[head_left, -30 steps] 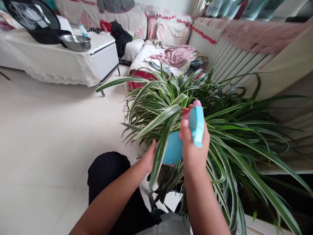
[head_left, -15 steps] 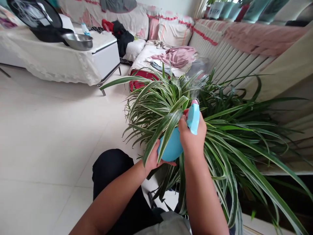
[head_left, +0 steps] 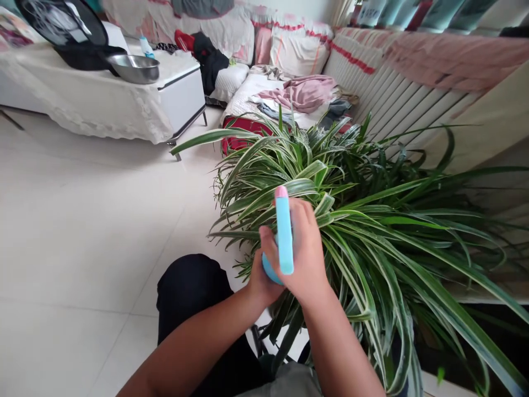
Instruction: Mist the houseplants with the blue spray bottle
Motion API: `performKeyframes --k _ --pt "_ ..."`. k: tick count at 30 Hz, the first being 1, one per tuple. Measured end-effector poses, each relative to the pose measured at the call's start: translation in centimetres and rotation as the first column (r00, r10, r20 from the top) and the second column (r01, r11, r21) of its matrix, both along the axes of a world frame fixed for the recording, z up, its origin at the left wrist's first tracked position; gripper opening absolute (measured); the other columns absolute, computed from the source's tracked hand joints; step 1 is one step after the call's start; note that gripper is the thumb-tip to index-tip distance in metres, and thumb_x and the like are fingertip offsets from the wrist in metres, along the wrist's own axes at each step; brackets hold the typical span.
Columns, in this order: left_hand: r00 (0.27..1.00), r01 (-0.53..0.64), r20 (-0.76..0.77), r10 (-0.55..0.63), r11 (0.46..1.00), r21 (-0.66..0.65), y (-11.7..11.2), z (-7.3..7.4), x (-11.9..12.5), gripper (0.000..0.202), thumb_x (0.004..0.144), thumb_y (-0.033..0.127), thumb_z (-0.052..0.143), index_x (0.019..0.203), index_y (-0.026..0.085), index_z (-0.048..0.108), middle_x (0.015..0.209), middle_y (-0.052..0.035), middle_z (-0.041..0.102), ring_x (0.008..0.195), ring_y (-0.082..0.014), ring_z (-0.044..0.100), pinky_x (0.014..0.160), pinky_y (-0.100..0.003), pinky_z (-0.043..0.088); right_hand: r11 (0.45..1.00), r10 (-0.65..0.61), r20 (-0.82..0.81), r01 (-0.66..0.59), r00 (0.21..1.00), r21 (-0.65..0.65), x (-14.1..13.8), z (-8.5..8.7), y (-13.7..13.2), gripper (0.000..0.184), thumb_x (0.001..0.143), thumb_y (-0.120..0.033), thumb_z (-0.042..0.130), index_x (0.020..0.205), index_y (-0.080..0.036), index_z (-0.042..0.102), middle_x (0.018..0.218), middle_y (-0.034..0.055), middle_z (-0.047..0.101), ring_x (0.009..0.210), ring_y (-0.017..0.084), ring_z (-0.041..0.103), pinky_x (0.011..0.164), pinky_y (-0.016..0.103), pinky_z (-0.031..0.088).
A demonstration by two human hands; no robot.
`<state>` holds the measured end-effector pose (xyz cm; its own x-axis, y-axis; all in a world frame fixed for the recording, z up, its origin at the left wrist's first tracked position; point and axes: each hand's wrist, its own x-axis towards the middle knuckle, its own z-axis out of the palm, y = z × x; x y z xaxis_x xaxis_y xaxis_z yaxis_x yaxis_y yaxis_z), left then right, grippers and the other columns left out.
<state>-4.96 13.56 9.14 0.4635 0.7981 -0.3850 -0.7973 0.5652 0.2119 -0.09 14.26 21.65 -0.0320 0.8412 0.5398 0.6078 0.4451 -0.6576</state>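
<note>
My right hand (head_left: 308, 259) is wrapped round the head of a light blue spray bottle (head_left: 284, 237) with a pink nozzle tip, pointed away from me over a large spider plant (head_left: 355, 209) with long striped green leaves. Under the bottle's round blue body sits my left hand (head_left: 260, 278), cupping it from below; most of that hand's fingers are hidden. The plant's leaves spread to the right and forward, and its pot is hidden under them.
White tiled floor (head_left: 82, 220) lies to the left. A low table with a white cloth (head_left: 95, 99) bears a metal bowl (head_left: 134, 67) and a black appliance. Behind the plant is a sofa (head_left: 289, 77) strewn with clothes. My dark-trousered knee (head_left: 190, 292) is below.
Both hands and the bottle moved down and left, closer to me. The nozzle turned from aiming right toward the far leaves to pointing straight ahead. The mist seen half a second ago is gone.
</note>
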Motion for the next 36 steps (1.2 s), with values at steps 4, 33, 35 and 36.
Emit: performKeyframes --k 4,33,35,36 --pt "0.999 -0.029 0.011 0.031 0.994 -0.104 0.0 0.0 -1.2 0.041 0.086 0.052 0.039 0.101 0.020 0.060 0.089 -0.0050 0.068 0.092 -0.0261 0.064 0.072 -0.034 0.051 0.963 0.169 -0.115 -0.189 0.979 -0.192 -0.6 0.3 1.6 0.036 0.078 -0.031 0.061 0.112 -0.024 0.048 0.099 0.0039 0.062 0.087 0.020 0.059 0.077 0.036 0.049" --pt "0.993 -0.025 -0.121 0.001 0.980 -0.198 1.3 -3.4 -3.5 0.030 0.081 0.045 0.053 0.092 0.019 0.062 0.072 -0.0024 0.067 0.072 -0.0223 0.066 0.069 -0.032 0.049 0.988 -0.150 -0.299 0.132 0.942 -0.081 0.0 -5.7 -0.6 0.056 0.080 -0.035 0.059 0.133 -0.023 0.042 0.111 0.0099 0.062 0.100 0.025 0.062 0.084 0.041 0.051" --pt "0.994 -0.047 -0.110 0.025 0.979 -0.199 0.6 -3.4 -3.0 0.028 0.082 0.040 0.053 0.094 0.018 0.063 0.075 -0.0034 0.068 0.076 -0.0225 0.066 0.074 -0.033 0.050 0.980 -0.196 -0.340 0.172 0.920 -0.100 0.8 -6.8 -1.9 0.061 0.082 -0.036 0.058 0.138 -0.023 0.037 0.115 0.0113 0.061 0.102 0.026 0.062 0.084 0.042 0.051" --pt "0.995 -0.046 -0.101 0.026 0.978 -0.204 0.2 -3.5 -2.7 0.028 0.082 0.039 0.052 0.094 0.017 0.064 0.077 -0.0043 0.069 0.078 -0.0230 0.067 0.075 -0.033 0.050 0.975 -0.219 -0.350 0.191 0.911 -0.111 1.2 -7.3 -2.5 0.062 0.082 -0.037 0.057 0.139 -0.023 0.036 0.116 0.0118 0.060 0.103 0.026 0.062 0.084 0.043 0.051"
